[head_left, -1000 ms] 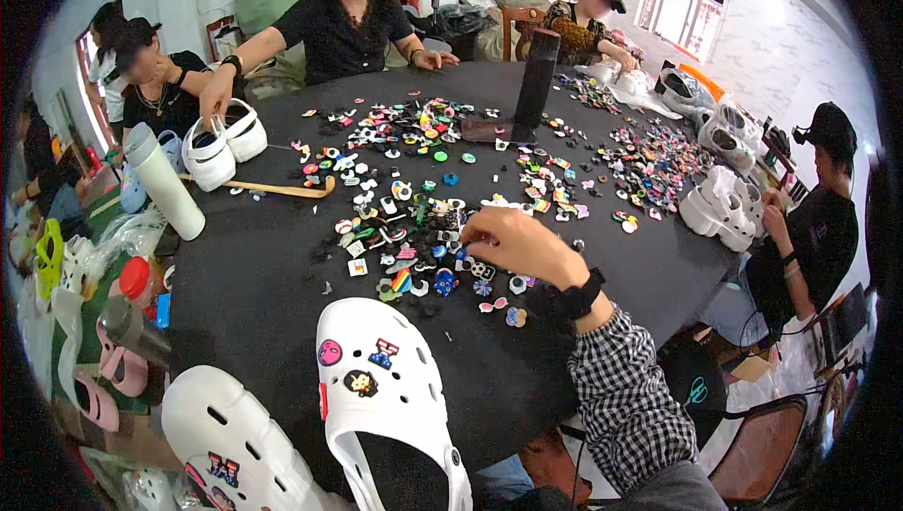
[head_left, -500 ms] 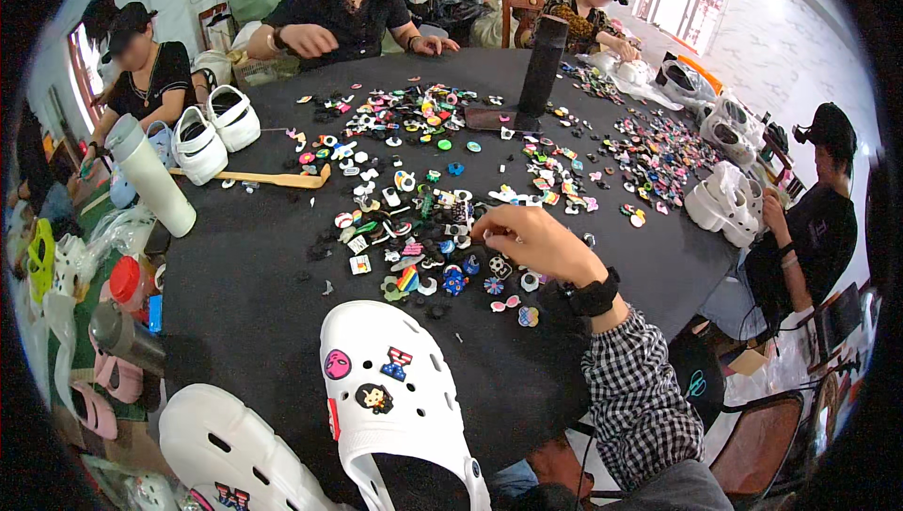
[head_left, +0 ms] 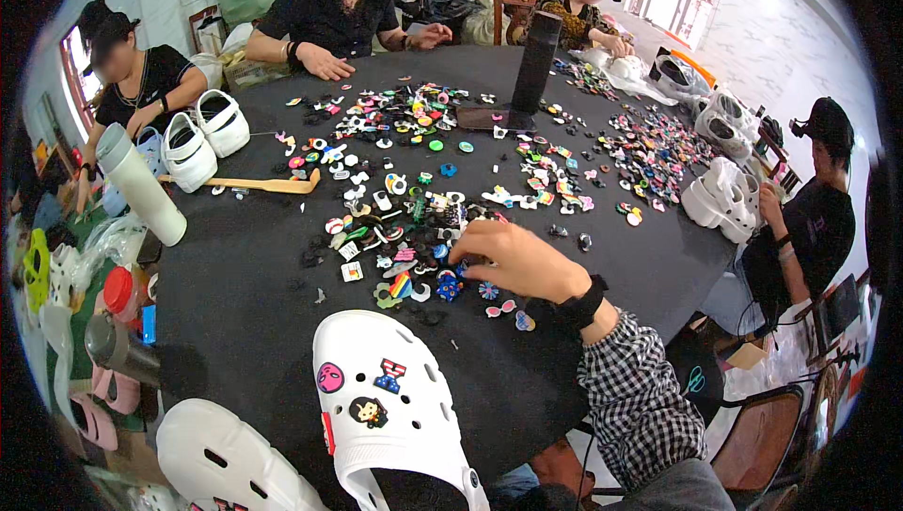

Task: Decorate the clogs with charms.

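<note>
Over the near part of the charm pile point(head_left: 414, 229), my right hand point(head_left: 531, 266) hangs palm down, its thumb and fingers bent and slightly apart. Its fingertips are nearest a round blue charm and a dark blue figure charm point(head_left: 449, 286); nothing shows held in them. A white clog point(head_left: 395, 436) stands close in front of me, with a pink round charm point(head_left: 330, 377), a red-white-and-blue charm point(head_left: 389, 376) and a dark-haired figure charm point(head_left: 368, 412) on its top. Left of it is a second white clog point(head_left: 226, 445), cut off by the lower edge. My left hand is out of view.
Several co-workers sit round the black-covered table point(head_left: 254, 276). A black upright block point(head_left: 537, 64) stands beyond the pile. At the left are a pale bottle point(head_left: 141, 186), a wooden stick point(head_left: 273, 184) and white clogs point(head_left: 188, 155); bagged white clogs point(head_left: 720, 200) are at the right.
My right hand has moved slightly left and down over the charms. The co-worker opposite has lowered a hand to the table edge. The view has shifted a little.
</note>
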`<action>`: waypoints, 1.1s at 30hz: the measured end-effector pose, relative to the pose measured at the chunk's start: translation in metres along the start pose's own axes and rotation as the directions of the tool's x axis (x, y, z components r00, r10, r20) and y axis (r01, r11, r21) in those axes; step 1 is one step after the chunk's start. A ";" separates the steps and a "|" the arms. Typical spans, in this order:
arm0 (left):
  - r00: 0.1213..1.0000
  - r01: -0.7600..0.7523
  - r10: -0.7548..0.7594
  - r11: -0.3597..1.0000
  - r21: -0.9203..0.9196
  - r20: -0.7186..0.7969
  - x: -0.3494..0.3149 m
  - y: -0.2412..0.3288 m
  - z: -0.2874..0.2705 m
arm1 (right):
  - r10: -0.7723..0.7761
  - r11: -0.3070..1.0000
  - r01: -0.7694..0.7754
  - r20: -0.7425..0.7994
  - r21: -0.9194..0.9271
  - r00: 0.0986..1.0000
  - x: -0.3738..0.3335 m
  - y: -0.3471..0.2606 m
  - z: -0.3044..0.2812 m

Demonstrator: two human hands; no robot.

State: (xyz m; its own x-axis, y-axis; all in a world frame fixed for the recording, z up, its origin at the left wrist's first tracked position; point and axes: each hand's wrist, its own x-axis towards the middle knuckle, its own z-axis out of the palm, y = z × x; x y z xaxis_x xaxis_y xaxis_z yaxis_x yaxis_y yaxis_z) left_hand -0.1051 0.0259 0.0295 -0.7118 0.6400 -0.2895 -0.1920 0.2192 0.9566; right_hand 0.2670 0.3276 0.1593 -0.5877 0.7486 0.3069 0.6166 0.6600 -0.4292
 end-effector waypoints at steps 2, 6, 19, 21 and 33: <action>1.000 -0.025 0.025 1.000 0.003 0.011 -0.001 0.000 0.003 | 0.051 0.999 -0.050 0.026 -0.015 0.998 0.000 -0.010 -0.002; 0.996 -0.081 0.081 0.997 0.007 0.026 -0.003 -0.001 0.008 | 0.251 0.968 -0.251 0.116 -0.015 0.961 0.003 -0.013 -0.007; 0.963 -0.255 0.252 0.967 0.027 0.099 -0.013 -0.008 0.024 | 0.002 0.999 -0.001 0.011 -0.039 1.000 0.014 0.000 0.008; 0.954 -0.281 0.276 0.959 0.030 0.115 -0.013 -0.009 0.027 | 0.035 0.998 -0.034 0.009 -0.043 0.999 0.013 -0.004 0.004; 0.869 -0.451 0.439 0.893 -0.001 0.228 -0.010 -0.012 0.058 | 0.112 0.992 -0.108 -0.059 0.064 0.992 0.001 -0.010 -0.012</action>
State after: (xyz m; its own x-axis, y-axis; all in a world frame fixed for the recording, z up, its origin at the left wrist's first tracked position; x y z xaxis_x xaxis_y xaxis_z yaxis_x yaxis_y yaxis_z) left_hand -0.0568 0.0593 0.0193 -0.5485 0.8205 0.1611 0.1491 -0.0936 0.9844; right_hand 0.2663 0.3225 0.1740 -0.4828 0.8201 0.3070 0.6415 0.5699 -0.5135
